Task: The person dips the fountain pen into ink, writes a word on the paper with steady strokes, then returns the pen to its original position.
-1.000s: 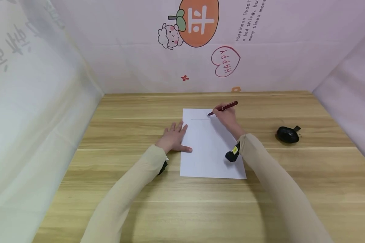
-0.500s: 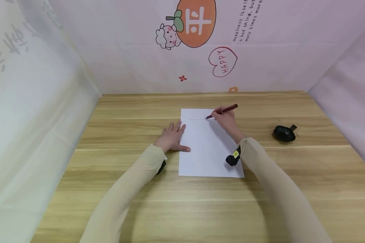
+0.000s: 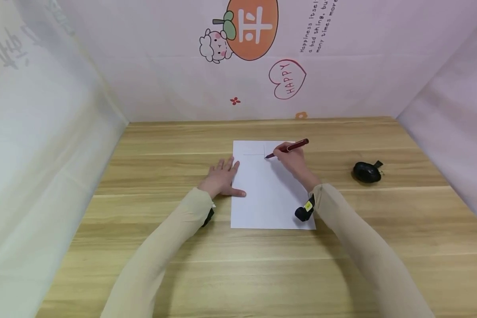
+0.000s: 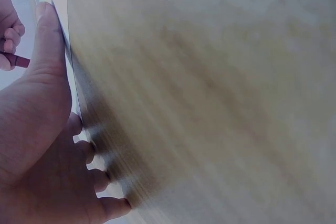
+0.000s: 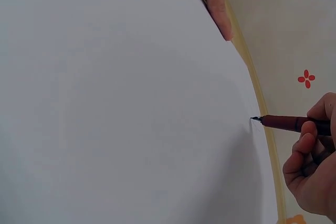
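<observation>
A white sheet of paper (image 3: 268,198) lies on the wooden table. Near its top are a thin horizontal line and a vertical stroke that meets the line's right end. My right hand (image 3: 293,158) pinches a dark red fountain pen (image 3: 296,145), its nib at the lower end of the vertical stroke. In the right wrist view the pen's metal nib (image 5: 255,118) rests at the paper. My left hand (image 3: 221,179) lies spread over the paper's left edge, thumb on the sheet and fingers straight. The left wrist view shows this hand (image 4: 37,108) from its thumb side.
A black rounded object (image 3: 367,172) with a small tab sits on the table to the right. Black wrist cameras (image 3: 304,210) hang at the cuffs. White printed cloth (image 3: 175,88) walls the table (image 3: 238,274) at the back and both sides.
My right hand has drawn the pen down toward me, and the vertical stroke has grown downward to and just past the horizontal line. The left hand stays in place on the paper.
</observation>
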The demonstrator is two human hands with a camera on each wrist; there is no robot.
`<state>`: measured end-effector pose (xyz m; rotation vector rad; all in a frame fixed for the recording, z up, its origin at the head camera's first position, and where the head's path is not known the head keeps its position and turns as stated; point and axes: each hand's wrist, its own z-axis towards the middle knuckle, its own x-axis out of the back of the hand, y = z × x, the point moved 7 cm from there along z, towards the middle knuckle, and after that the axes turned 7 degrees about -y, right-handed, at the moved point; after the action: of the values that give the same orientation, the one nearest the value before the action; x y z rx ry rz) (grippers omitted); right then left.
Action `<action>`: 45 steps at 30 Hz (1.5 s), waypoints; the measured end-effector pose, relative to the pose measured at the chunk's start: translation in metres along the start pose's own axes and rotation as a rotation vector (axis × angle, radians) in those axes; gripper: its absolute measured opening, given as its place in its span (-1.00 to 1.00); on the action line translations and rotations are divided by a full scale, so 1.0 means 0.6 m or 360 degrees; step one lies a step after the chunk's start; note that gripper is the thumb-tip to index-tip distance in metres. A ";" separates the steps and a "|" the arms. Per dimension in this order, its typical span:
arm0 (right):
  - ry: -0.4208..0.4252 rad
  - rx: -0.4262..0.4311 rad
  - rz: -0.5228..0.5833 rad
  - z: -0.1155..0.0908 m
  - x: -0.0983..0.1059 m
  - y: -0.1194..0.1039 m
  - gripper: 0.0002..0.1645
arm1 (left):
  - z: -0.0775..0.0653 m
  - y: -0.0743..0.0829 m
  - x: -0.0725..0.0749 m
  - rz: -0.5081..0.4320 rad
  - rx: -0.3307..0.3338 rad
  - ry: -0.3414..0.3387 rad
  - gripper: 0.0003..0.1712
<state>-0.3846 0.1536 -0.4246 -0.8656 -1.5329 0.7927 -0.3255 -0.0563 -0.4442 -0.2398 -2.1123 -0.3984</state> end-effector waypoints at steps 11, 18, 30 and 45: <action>-0.0043 0.0028 0.0096 -0.019 -0.004 0.005 -0.75 | 0.003 -0.002 0.000 0.0017 -0.0004 0.0002 0.25; -0.0085 0.0014 0.0125 -0.026 -0.007 0.008 -0.75 | 0.003 -0.002 0.000 0.0010 -0.0009 0.0004 0.26; -0.0128 0.0049 0.0123 -0.039 -0.008 0.005 -0.73 | 0.004 -0.002 0.004 -0.0003 -0.0007 0.0021 0.26; -0.0243 0.0000 0.0071 -0.057 -0.018 0.013 -0.73 | 0.006 -0.003 -0.002 -0.0010 -0.0001 0.0008 0.25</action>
<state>-0.3488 0.1489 -0.4320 -0.8580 -1.6518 0.9090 -0.3281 -0.0564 -0.4473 -0.2323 -2.1084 -0.4027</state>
